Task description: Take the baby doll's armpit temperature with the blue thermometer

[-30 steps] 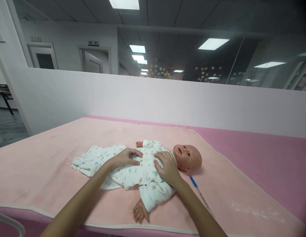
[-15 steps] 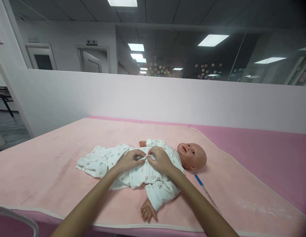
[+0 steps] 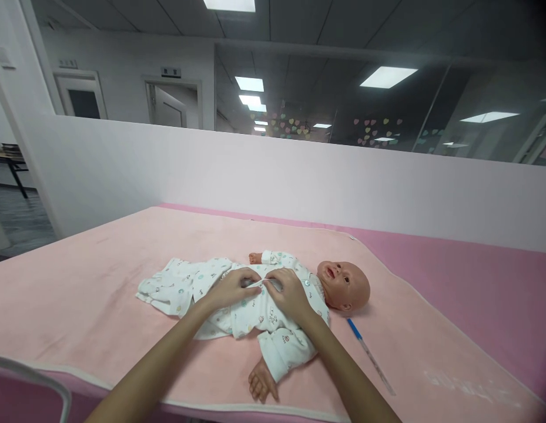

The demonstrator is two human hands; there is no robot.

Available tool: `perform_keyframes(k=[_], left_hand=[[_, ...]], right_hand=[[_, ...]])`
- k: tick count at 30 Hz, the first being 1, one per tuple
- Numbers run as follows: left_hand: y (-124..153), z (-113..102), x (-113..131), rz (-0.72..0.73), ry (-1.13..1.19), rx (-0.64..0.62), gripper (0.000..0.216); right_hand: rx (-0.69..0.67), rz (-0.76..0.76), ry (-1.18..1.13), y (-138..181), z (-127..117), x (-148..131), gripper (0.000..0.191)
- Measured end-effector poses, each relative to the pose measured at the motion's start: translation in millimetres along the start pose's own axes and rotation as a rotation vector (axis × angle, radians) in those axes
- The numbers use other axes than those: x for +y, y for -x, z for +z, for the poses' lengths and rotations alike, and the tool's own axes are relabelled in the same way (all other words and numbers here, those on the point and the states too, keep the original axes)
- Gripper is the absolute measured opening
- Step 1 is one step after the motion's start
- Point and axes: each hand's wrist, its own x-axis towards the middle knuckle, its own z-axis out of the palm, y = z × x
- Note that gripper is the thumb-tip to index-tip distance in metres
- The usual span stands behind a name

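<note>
A baby doll [image 3: 347, 284] lies on its back on a pink blanket, its head to the right. It is dressed in a white printed baby jacket [image 3: 250, 314] and matching trousers [image 3: 171, 288]. Over the doll's belly, my left hand [image 3: 235, 286] pinches the edge of the jacket between thumb and fingers. Just right of it, my right hand [image 3: 287, 289] pinches the same edge, the two sets of fingertips almost meeting. Whether a snap or a tie sits between the fingertips is too small to tell. One doll hand [image 3: 263, 380] sticks out of its sleeve near the blanket's front edge.
A thin clear stick with a blue end [image 3: 370, 356], perhaps a thermometer, lies right of my right forearm. The pink blanket [image 3: 100, 258] covers a pink surface [image 3: 484, 276]. A white half wall [image 3: 325, 182] stands behind, and a pale curved rail [image 3: 39, 379] is at front left.
My right hand has shifted slightly, its wrist lower and its fingers still at the jacket edge. The view has tilted a little. The doll stays in place.
</note>
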Motion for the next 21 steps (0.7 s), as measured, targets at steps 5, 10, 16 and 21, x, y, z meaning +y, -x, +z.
perform_keyframes(k=[5, 10, 16, 21], left_hand=[[2, 1, 5, 0.073, -0.154, 0.01, 0.027], [1, 1, 7, 0.121, -0.185, 0.014, 0.029], [2, -1, 11, 0.074, -0.117, -0.005, 0.025], [3, -1, 8, 0.03, -0.002, 0.02, 0.024]], right_hand=[[0.003, -0.029, 0.067, 4, 2, -1, 0.006], [-0.003, -0.018, 0.116, 4, 2, -3, 0.009], [-0.003, -0.037, 0.124, 4, 4, -1, 0.008], [-0.018, -0.016, 0.094, 3, 3, -1, 0.011]])
